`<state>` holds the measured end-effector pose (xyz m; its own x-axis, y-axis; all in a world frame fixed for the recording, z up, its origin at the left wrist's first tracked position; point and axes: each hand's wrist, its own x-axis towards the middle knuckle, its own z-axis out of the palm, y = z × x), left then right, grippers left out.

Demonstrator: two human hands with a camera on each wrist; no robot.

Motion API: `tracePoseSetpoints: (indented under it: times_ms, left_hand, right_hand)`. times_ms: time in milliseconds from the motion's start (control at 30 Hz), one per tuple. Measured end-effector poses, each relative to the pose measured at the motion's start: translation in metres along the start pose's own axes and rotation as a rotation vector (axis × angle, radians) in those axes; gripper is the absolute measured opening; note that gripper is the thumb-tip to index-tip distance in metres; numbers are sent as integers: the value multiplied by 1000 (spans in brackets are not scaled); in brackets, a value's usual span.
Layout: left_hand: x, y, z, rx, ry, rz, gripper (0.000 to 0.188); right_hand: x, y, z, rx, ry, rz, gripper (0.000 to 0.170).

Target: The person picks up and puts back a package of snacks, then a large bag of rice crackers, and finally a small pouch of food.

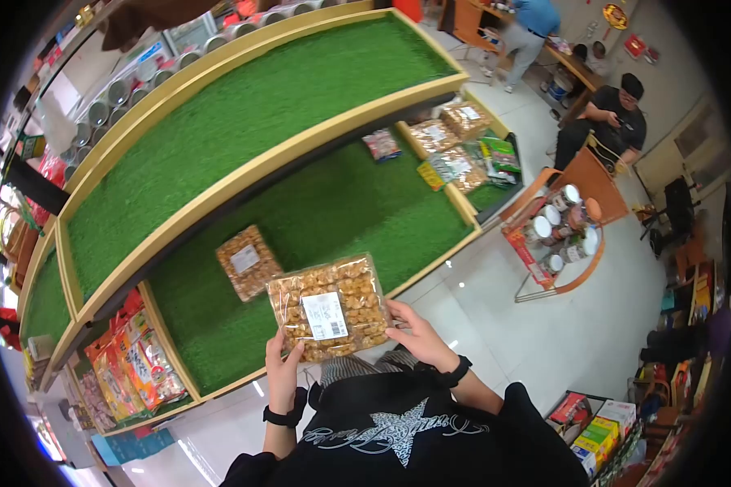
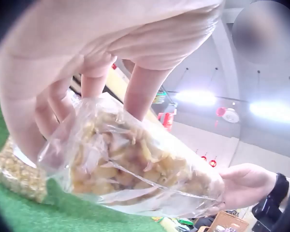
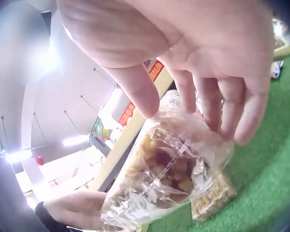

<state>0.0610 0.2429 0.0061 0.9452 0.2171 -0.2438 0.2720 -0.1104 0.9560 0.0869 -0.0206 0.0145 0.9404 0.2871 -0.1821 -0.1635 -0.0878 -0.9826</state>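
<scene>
Turf (image 1: 317,203) green; shelf rims (image 1: 418,101) pale yellow; shirt (image 1: 341,422) blk w/ wht star print (image 1: 404,433).

The head view is evenly bright, with small glints on the pale floor (image 1: 479,325) and dark, stretched, curving edges. In both wrist views, ceiling lights (image 2: 273,111) glare white, the clear wrapper (image 3: 171,164) catches shiny highlights, and the picture looks hazy and soft, with dark corners.

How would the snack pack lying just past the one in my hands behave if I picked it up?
That pack is probably fairly stiff, since it looks like a flat, filled block. Its shiny clear wrap may feel slippery. Lying flat on the turf, it seems unlikely to roll.
</scene>
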Motion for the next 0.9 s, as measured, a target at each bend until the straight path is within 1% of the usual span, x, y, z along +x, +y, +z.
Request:
tracePoseSetpoints:
  times_ms: [33, 100, 167, 200, 233, 267, 300, 367, 400, 500, 633, 700, 733, 800, 900]
  left_hand:
    - [-6, 9, 22, -6, -22, 6, 42]
    - [-16, 26, 63, -2, -103, 75, 44]
    - [-24, 41, 100, 6, -201, 78, 46]
    - [-28, 49, 118, 14, -257, 58, 47]
    - [-31, 55, 135, 24, -310, 39, 48]
    - [-31, 57, 148, 75, -385, 87, 49]
    - [-31, 57, 162, 74, -404, 93, 49]
    - [-31, 54, 186, 33, -533, 114, 49]
    - [-30, 56, 195, 94, -562, 173, 49]
    - [-23, 61, 218, 162, -668, 186, 49]
    - [-18, 65, 249, 172, -713, 203, 49]
    - [-16, 70, 264, 233, -706, 295, 48]
    - [-15, 74, 271, 235, -710, 297, 48]
    - [-9, 82, 285, 277, -715, 361, 48]
    - [9, 93, 306, 280, -698, 338, 48]
  right_hand:
    - [-17, -4, -19, -12, 52, -8, 52]
    - [-52, -9, -54, -15, 116, 14, 52]
    - [-84, -15, -85, -4, 237, -4, 51]
    - [-102, -12, -97, 5, 295, 17, 51]
    - [-118, -9, -106, -3, 318, 15, 51]
    - [-132, -6, -113, 35, 381, 14, 50]
    - [-144, -3, -120, 77, 443, 15, 49]
    - [-163, 0, -128, 116, 502, 21, 49]
    - [-171, 3, -131, 133, 549, 10, 49]
    - [-186, 9, -132, 191, 657, 11, 49]
    - [-194, 9, -146, 258, 728, 19, 49]
    - [-195, 9, -159, 219, 754, 30, 49]
    - [-194, 9, -166, 176, 772, 36, 49]
    - [-186, 3, -179, 168, 795, 33, 50]
    - [-166, -2, -205, 137, 812, 12, 51]
